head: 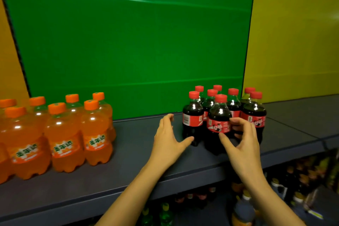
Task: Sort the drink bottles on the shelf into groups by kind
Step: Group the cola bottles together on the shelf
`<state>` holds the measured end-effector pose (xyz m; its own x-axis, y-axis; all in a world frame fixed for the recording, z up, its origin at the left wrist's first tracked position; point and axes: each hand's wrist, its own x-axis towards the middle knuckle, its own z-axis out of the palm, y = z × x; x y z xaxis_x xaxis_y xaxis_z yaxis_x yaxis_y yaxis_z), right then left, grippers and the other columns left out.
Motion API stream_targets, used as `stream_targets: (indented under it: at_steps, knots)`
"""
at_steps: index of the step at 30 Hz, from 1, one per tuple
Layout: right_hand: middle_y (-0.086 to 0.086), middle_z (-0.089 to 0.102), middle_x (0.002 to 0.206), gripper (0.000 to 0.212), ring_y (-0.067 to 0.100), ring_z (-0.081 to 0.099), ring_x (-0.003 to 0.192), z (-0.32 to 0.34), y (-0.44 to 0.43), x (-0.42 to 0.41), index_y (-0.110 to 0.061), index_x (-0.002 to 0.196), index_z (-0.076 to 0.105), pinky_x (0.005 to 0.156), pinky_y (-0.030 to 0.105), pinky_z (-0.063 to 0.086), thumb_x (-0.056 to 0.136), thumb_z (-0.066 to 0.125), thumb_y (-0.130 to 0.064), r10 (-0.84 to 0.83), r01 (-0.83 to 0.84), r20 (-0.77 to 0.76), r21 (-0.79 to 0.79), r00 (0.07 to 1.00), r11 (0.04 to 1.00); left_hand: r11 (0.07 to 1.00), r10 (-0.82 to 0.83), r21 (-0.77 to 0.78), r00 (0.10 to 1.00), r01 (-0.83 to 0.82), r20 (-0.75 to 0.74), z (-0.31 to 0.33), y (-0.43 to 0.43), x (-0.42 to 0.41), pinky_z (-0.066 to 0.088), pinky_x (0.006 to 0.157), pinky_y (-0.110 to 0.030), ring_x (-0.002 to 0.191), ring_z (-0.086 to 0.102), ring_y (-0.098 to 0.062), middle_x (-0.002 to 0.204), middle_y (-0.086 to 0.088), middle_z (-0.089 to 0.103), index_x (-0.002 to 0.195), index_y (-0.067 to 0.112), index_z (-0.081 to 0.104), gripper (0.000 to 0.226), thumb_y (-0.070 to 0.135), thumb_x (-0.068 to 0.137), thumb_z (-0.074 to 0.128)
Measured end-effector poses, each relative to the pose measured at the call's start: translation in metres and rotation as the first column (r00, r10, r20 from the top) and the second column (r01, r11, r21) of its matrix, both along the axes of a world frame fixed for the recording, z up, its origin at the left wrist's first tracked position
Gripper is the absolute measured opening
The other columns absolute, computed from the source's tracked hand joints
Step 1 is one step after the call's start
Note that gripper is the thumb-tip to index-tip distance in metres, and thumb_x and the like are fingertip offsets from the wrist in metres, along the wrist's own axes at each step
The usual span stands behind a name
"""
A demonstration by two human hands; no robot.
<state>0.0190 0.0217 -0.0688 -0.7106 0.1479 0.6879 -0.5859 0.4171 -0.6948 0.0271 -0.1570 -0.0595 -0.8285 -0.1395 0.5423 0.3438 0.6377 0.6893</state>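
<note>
Hands [244,143] open beside cola bottles [219,123]

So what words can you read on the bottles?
"美年达" on the labels of the front orange soda bottles.
The white script on the red labels of the cola bottles is too blurred to read.
The barcode on the left cola bottle is too small.

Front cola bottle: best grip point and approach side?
Grip the front cola bottle around its labelled waist, coming from the front shelf edge. It stands upright with other cola bottles packed close behind and beside it, so only the front is free. The right hand is already open around that side; the left hand is open beside it.
</note>
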Motion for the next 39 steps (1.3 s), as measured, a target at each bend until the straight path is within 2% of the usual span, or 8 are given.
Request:
stream_targets:
  at_steps: [3,8,13,17,22,27,31,39]
  knots:
    - [-0.003,0.043,0.115,0.056,0.013,0.048,0.104,-0.007,0.012,-0.013,-0.019,0.119,0.042,0.088,0.023,0.038,0.074,0.075,-0.016,0.060,-0.062,0.060,0.033,0.996,0.998,1.000,0.016,0.013,0.996,-0.018,0.089,-0.001,0.020,-0.024,0.035,0.107,-0.037,0.130,0.039,-0.021,0.143,-0.004,0.035,0.139,0.010,0.022,0.087,0.026,0.073,0.076]
    - [-0.007,0.038,0.122,0.065,0.013,0.047,0.106,-0.015,0.016,-0.027,-0.028,0.122,0.030,0.088,0.027,0.041,0.075,0.074,-0.023,0.159,-0.169,0.126,0.072,0.979,0.983,0.994,0.060,0.089,0.995,-0.067,0.078,-0.008,0.037,-0.047,0.037,0.104,-0.035,0.124,0.045,-0.019,0.134,-0.004,0.045,0.130,0.010,0.029,0.075,0.025,0.072,0.076]
    - [-0.007,0.038,0.127,0.083,0.014,0.045,0.117,-0.020,0.012,-0.039,-0.016,0.135,0.023,0.094,0.031,0.041,0.073,0.075,-0.031,0.204,-0.228,0.194,0.110,0.960,0.967,0.980,0.161,0.117,0.987,-0.162,0.019,-0.011,0.052,-0.059,0.042,0.096,-0.038,0.115,0.048,-0.020,0.123,-0.004,0.045,0.121,0.011,0.033,0.074,0.030,0.067,0.079]
    - [0.000,0.043,0.134,0.083,0.019,0.046,0.121,-0.019,0.014,-0.042,-0.014,0.137,0.022,0.097,0.033,0.040,0.075,0.073,-0.035,0.240,-0.270,0.220,0.115,0.945,0.956,0.967,0.199,0.155,0.979,-0.203,0.040,-0.007,0.051,-0.061,0.044,0.087,-0.033,0.105,0.053,-0.020,0.113,-0.004,0.049,0.108,0.009,0.037,0.064,0.029,0.066,0.081]
    - [-0.002,0.049,0.132,0.079,0.015,0.047,0.120,-0.011,0.013,-0.041,-0.017,0.136,0.025,0.101,0.034,0.038,0.075,0.073,-0.033,0.337,-0.378,0.252,0.136,0.907,0.916,0.962,0.115,0.240,0.990,-0.132,0.087,-0.005,0.023,-0.047,0.049,0.092,-0.039,0.102,0.061,-0.017,0.112,-0.002,0.062,0.111,0.013,0.046,0.065,0.023,0.060,0.086]
    - [-0.010,0.049,0.129,0.073,0.008,0.045,0.120,-0.001,-0.016,-0.039,-0.025,0.133,0.028,0.104,0.035,0.037,0.076,0.072,-0.035,0.442,-0.482,0.240,0.143,0.864,0.865,0.957,0.147,0.233,0.980,-0.175,0.132,-0.004,-0.020,-0.038,0.050,0.093,-0.042,0.103,0.061,-0.021,0.114,-0.008,0.059,0.107,0.024,0.053,0.078,0.044,0.040,0.086]
    - [-0.008,0.048,0.130,0.075,0.009,0.046,0.119,0.006,-0.045,-0.047,-0.021,0.135,0.025,0.104,0.035,0.038,0.077,0.072,-0.033,0.496,-0.546,0.281,0.133,0.821,0.827,0.939,0.165,0.276,0.973,-0.206,0.164,0.002,-0.048,-0.033,0.043,0.084,-0.024,0.097,0.055,-0.014,0.108,-0.002,0.056,0.111,0.011,0.042,0.066,0.010,0.061,0.084]
    - [0.005,0.048,0.134,0.072,0.008,0.042,0.115,0.014,-0.098,-0.080,-0.010,0.136,0.025,0.095,0.019,0.031,0.080,0.070,-0.015,0.555,-0.611,0.359,0.058,0.750,0.789,0.950,0.192,0.235,0.978,-0.208,0.086,-0.006,-0.076,-0.030,0.039,0.086,-0.021,0.103,0.050,-0.009,0.122,-0.003,0.053,0.123,0.013,0.042,0.063,0.014,0.071,0.078]
